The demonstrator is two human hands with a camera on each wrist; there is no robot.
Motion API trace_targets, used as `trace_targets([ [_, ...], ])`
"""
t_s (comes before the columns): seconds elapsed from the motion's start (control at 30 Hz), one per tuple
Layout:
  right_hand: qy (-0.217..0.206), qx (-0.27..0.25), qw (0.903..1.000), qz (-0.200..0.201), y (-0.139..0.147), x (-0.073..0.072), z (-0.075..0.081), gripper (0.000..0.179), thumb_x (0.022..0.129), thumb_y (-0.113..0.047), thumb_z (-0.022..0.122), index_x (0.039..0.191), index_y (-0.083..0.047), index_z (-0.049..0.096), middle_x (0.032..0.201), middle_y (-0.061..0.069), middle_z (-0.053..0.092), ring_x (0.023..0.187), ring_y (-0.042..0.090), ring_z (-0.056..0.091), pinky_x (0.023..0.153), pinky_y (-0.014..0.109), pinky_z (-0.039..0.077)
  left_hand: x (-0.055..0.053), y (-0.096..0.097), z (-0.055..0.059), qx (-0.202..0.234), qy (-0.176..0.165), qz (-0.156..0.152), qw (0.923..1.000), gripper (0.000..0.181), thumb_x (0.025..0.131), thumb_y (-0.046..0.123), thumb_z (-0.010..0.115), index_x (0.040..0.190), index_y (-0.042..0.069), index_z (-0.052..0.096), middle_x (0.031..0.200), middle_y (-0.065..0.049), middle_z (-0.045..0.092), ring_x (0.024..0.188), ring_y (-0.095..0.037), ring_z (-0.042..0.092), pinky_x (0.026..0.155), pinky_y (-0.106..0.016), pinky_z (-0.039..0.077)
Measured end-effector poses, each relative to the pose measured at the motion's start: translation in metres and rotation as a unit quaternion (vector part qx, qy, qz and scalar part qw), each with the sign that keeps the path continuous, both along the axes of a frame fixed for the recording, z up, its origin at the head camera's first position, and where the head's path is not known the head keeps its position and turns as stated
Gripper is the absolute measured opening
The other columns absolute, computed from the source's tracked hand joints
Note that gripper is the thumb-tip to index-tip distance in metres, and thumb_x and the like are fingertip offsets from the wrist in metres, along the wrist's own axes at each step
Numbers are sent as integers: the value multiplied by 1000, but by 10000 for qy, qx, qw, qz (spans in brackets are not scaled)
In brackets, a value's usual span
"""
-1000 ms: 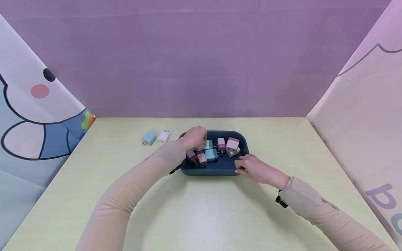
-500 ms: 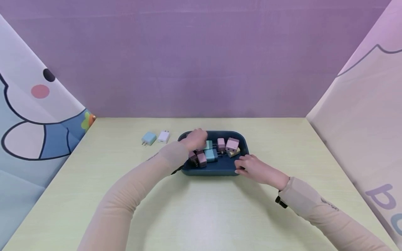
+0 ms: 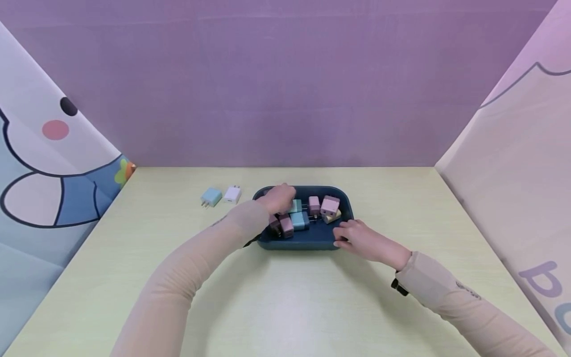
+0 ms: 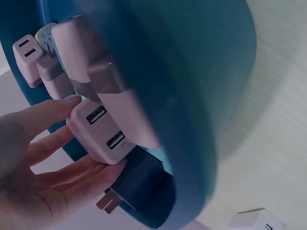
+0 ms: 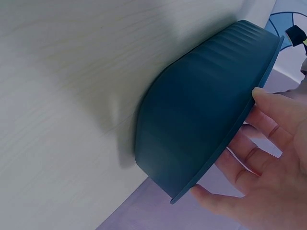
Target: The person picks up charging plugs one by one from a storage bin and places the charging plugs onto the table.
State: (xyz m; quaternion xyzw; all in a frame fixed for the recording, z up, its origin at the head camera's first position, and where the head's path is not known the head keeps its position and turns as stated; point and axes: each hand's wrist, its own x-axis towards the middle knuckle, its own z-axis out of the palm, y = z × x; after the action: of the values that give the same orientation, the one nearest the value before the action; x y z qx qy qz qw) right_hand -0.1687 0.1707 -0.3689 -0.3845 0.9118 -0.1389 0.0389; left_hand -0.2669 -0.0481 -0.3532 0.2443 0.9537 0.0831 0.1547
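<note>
A dark blue basket (image 3: 294,245) on the table holds several USB wall chargers in pink, blue and other colours. My left hand (image 3: 278,198) reaches over its left part. In the left wrist view, thumb and fingers pinch a pink charger with two USB ports (image 4: 101,129) among the others. A dark blue charger (image 4: 139,177) with metal prongs lies right beside those fingers. At the basket's front right corner my right hand (image 3: 357,239) grips the rim, thumb on the outer wall and fingers over the edge, as the right wrist view shows. Inside lie a light blue charger (image 3: 297,221) and a pink one (image 3: 330,205).
Left of the basket, a light blue charger (image 3: 211,197) and a white charger (image 3: 232,194) lie on the pale wooden table (image 3: 285,302). A purple backdrop (image 3: 285,89) rises behind the table, with printed panels at both sides.
My left hand has shifted slightly right and toward me within the basket, covering more of the pink charger under it. The right hand and the basket have stayed put.
</note>
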Motion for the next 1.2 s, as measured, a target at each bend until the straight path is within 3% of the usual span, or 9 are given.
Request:
trace_targets([
  [0.27,77,-13,9999,65,1,1,-1,20,84,-13,59,69,-16,46,62,-9,36,58,8,32,61,26,28,1,-3,2,239,-177,19,9996,13,83,-5,49,85,3,59,78,-7,54,65,-17,42,59,-27,36],
  [0.43,90,19,9999,53,1,1,-2,21,84,-13,59,68,-16,46,62,-9,35,58,8,32,61,27,27,2,-3,3,251,-218,83,9994,13,83,-1,52,94,4,60,88,-6,56,72,-17,49,64,-28,42],
  [0.77,396,-326,9982,304,1,2,-2,22,85,-14,59,68,-15,45,62,-10,34,58,7,30,59,26,26,-1,-3,5,307,-243,142,9991,10,83,0,53,85,8,58,86,-3,56,73,-16,51,64,-28,43],
  [1.07,60,-27,10000,50,1,1,-1,20,84,-12,59,68,-15,46,62,-8,36,59,9,32,62,27,27,0,-3,15,342,-390,0,9987,9,82,1,51,76,6,53,77,-6,51,65,-17,43,58,-29,36],
  [1.2,41,22,10000,53,0,1,0,20,85,-13,58,69,-15,46,62,-8,37,59,9,32,62,27,27,0,-3,18,256,-416,-94,9988,7,82,1,51,79,6,54,81,-7,52,68,-18,42,60,-30,35],
])
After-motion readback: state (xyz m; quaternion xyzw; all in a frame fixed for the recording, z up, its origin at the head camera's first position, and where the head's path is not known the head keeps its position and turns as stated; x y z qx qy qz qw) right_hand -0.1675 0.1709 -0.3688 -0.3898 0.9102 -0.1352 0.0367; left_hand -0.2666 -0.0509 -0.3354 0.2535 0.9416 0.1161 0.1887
